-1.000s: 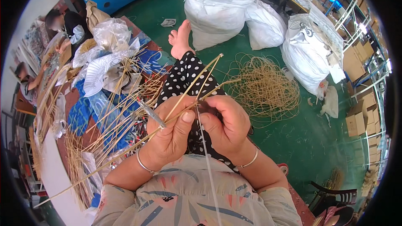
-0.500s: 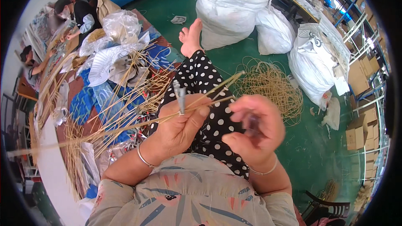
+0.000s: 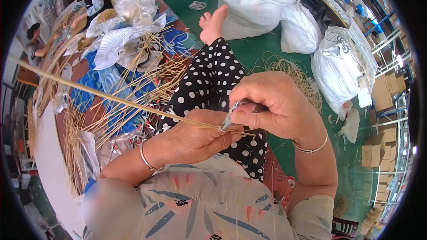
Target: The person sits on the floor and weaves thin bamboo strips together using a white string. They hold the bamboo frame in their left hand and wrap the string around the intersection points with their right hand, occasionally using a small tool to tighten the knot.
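Observation:
My left hand (image 3: 195, 138) pinches a long thin bamboo strip (image 3: 111, 98) that runs from my fingers up to the far left. Just to its right, my right hand (image 3: 275, 104) is closed around a small metal tool (image 3: 233, 113) with a dark handle, its tip resting on the strip at my left fingertips. Both hands are above my lap, over a leg in black trousers with white dots (image 3: 213, 80). A thin bangle circles each wrist.
A heap of bamboo strips, fan frames and blue and white sheets (image 3: 129, 66) lies on the floor at my left. Large white sacks (image 3: 262, 4) stand ahead and to the right, with a coil of pale cane (image 3: 293, 71) on the green floor. Other people sit at the far left.
My hands have come together: the right hand brought the tool onto the strip. The bundle of several strips is gone from my grip, leaving one long strip stretched to the left.

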### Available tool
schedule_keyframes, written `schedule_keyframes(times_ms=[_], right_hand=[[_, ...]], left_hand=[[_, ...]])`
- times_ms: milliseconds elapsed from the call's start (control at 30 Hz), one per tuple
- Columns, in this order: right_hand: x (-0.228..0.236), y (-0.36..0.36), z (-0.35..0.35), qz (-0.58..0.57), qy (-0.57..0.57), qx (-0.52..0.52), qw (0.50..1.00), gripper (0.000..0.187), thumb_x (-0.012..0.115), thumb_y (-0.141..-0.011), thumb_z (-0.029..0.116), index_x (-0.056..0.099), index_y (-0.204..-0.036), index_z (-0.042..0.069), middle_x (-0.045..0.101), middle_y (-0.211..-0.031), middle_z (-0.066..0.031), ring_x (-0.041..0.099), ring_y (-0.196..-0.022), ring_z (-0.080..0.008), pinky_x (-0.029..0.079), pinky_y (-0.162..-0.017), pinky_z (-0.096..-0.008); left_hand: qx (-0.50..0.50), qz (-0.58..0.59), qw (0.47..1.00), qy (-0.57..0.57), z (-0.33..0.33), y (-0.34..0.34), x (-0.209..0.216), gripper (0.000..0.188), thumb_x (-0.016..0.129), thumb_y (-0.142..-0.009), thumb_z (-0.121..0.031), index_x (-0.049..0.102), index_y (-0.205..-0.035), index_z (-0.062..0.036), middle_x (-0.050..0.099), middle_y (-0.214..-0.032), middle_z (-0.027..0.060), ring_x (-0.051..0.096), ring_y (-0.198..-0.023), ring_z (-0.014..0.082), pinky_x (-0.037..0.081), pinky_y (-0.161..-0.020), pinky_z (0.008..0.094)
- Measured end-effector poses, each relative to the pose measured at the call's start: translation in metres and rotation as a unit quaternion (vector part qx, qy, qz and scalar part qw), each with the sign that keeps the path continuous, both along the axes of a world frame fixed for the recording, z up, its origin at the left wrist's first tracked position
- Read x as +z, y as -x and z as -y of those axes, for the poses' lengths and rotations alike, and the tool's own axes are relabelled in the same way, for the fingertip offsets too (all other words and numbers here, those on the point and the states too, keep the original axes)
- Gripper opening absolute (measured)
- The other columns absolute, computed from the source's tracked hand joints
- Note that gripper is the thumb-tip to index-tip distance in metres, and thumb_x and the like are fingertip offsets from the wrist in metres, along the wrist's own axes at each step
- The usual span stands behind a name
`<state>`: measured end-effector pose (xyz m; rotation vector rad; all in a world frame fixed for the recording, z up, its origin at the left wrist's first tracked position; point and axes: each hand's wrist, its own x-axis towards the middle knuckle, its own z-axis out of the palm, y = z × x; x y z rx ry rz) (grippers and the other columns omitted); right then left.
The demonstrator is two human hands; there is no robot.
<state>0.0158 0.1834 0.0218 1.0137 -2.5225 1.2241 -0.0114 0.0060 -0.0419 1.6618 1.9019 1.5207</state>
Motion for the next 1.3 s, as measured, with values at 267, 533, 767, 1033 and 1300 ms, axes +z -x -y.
schedule_keyframes(times_ms=[267,533,767,1033,1300], right_hand=[[0.002,0.018,0.023,-0.085,-0.024,0.012,0.996,0.015,0.063,-0.073,0.015,0.051,-0.072,0.006,0.048,-0.058,-0.0035,0.045,-0.049,-0.0187,0.034,-0.046,-0.0286],[0.004,0.030,0.048,-0.094,-0.021,-0.012,0.995,0.013,0.062,-0.073,0.014,0.051,-0.072,0.006,0.047,-0.057,-0.0043,0.046,-0.050,-0.0202,0.034,-0.047,-0.0290],[0.009,0.035,0.063,0.064,0.044,-0.160,0.984,0.010,0.059,-0.075,0.010,0.053,-0.077,0.002,0.056,-0.065,-0.0048,0.054,-0.059,-0.0115,0.041,-0.051,-0.0247],[-0.085,0.064,0.082,0.372,0.166,-0.203,0.891,0.014,0.056,-0.066,-0.001,0.056,-0.080,0.001,0.059,-0.071,-0.0076,0.052,-0.051,-0.0089,0.040,-0.045,-0.0181],[-0.128,0.054,0.117,0.321,0.046,-0.077,0.943,0.025,0.058,-0.072,0.004,0.055,-0.095,-0.005,0.058,-0.077,-0.0040,0.053,-0.065,-0.0078,0.044,-0.060,-0.0203]], left_hand=[[0.014,0.048,0.998,-0.047,0.016,0.005,-0.006,0.007,0.053,-0.080,-0.006,0.054,-0.085,-0.0019,0.055,-0.071,0.0100,0.054,-0.061,0.0254,0.043,-0.054,0.0327],[0.027,0.090,0.995,-0.044,0.042,0.014,-0.006,0.006,0.050,-0.081,-0.004,0.054,-0.085,-0.0018,0.054,-0.072,0.0110,0.055,-0.065,0.0257,0.043,-0.058,0.0330],[0.058,0.077,0.993,-0.063,0.062,0.015,-0.018,0.011,0.054,-0.082,-0.005,0.057,-0.090,0.0007,0.060,-0.079,0.0112,0.058,-0.072,0.0229,0.046,-0.063,0.0293],[0.355,0.446,0.814,-0.116,0.154,0.011,-0.053,0.015,0.049,-0.086,-0.012,0.057,-0.091,-0.0004,0.051,-0.061,0.0007,0.044,-0.048,0.0048,0.035,-0.042,0.0184],[0.637,0.324,0.668,-0.205,0.300,0.037,-0.079,0.019,0.048,-0.081,-0.017,0.055,-0.070,-0.0030,0.048,-0.051,0.0035,0.039,-0.035,0.0080,0.027,-0.031,0.0212]])
